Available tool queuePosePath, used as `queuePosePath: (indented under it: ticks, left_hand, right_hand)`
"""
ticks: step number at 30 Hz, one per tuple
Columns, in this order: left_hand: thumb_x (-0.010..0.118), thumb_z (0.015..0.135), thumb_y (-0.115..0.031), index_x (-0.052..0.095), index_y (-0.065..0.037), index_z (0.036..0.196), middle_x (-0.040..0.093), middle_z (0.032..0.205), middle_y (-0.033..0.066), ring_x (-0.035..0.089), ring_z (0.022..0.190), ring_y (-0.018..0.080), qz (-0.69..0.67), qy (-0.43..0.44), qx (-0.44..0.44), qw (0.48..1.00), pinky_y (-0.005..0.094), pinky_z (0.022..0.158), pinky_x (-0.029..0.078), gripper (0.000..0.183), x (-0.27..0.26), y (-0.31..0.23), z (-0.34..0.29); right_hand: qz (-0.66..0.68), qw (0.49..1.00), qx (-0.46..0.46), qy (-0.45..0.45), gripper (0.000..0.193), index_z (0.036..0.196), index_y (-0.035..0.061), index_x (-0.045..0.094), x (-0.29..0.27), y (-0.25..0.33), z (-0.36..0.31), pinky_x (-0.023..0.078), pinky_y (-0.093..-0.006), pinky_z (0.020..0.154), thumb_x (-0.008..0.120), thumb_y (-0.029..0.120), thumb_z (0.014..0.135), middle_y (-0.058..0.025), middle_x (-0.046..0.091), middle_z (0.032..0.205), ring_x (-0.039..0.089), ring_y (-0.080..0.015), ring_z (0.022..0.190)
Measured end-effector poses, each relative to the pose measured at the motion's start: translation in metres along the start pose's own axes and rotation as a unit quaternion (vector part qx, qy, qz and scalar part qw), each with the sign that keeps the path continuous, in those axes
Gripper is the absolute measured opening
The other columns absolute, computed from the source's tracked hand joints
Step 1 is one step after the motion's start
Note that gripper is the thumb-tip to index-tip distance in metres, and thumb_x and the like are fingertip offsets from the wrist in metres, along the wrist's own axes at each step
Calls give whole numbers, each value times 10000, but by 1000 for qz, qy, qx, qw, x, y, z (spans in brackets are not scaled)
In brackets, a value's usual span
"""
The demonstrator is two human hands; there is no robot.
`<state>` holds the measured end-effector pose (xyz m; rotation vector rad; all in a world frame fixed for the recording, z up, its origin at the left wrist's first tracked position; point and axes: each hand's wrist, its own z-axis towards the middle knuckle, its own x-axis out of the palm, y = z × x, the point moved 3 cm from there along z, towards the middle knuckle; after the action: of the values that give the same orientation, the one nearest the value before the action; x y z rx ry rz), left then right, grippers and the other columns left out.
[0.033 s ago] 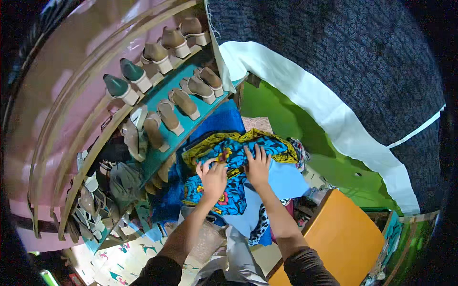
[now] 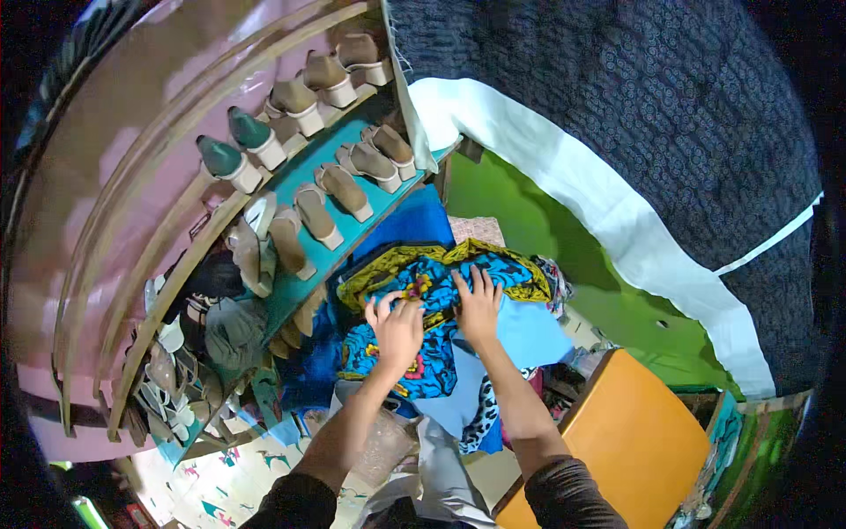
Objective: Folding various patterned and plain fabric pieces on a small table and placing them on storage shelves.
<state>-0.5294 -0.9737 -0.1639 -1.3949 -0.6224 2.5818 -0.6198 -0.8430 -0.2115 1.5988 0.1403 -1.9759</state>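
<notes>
Partly over a light-blue cloth (image 2: pixel 536 331), near a teal shelf (image 2: pixel 328 148) of heeled shoes (image 2: pixel 342 194), a blue-and-yellow patterned cloth (image 2: pixel 436 354) lying bunched, left hand (image 2: pixel 397 333) on it with bent fingers, any pinch impossible to tell, right hand (image 2: pixel 478 310) resting on it, fingers spread, unclosed.

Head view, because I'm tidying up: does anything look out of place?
Yes: at lower left, shoes lie jumbled at odd angles, while the heeled shoes above stand in rows. The blue patterned cloth under the left hand and right hand is rumpled.
</notes>
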Motion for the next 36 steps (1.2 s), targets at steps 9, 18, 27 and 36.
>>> queuePosePath:
  ticks: [9, 18, 27, 36]
  left_hand:
    - [614, 762, -134, 629, -87, 830, 625, 842, 45, 502, 1013, 244, -36, -69, 41, 996, 472, 967, 245, 84, -94, -38, 11]
    - [710, 661, -458, 269, -30, 1344, 245, 1402, 173, 234, 1293, 331, -2, -51, 32, 998, 563, 1042, 99, 919, -180, -85, -3]
    - [629, 606, -47, 542, -94, 1168, 425, 1302, 122, 321, 1265, 294, 7, 129, 129, 983, 550, 1055, 118, 570, -160, -136, -115]
    - [559, 601, -5, 617, -38, 912, 583, 990, 71, 508, 1008, 272, -125, 103, 244, 956, 393, 935, 344, 319, -133, -271, -204]
  right_hand:
    - [79, 987, -43, -135, 486, 1054, 150, 563, -106, 43, 27, 224, -557, 1017, 598, -40, 608, -21, 565, 1096, 475, -251, 1100]
    - [259, 905, -81, -327, 503, 1025, 104, 570, -290, 86, -5, 196, -516, 1039, 404, -92, 593, -70, 586, 1063, 485, -291, 1077]
    - [204, 918, 24, -340, 459, 1031, 141, 578, -343, 27, -189, 103, -544, 1057, 438, -59, 643, -38, 587, 1107, 487, -258, 1120]
    - [268, 794, 179, -515, 436, 1014, 7, 571, -424, -120, -394, 399, -309, 891, 359, -107, 650, -102, 601, 985, 539, -221, 977]
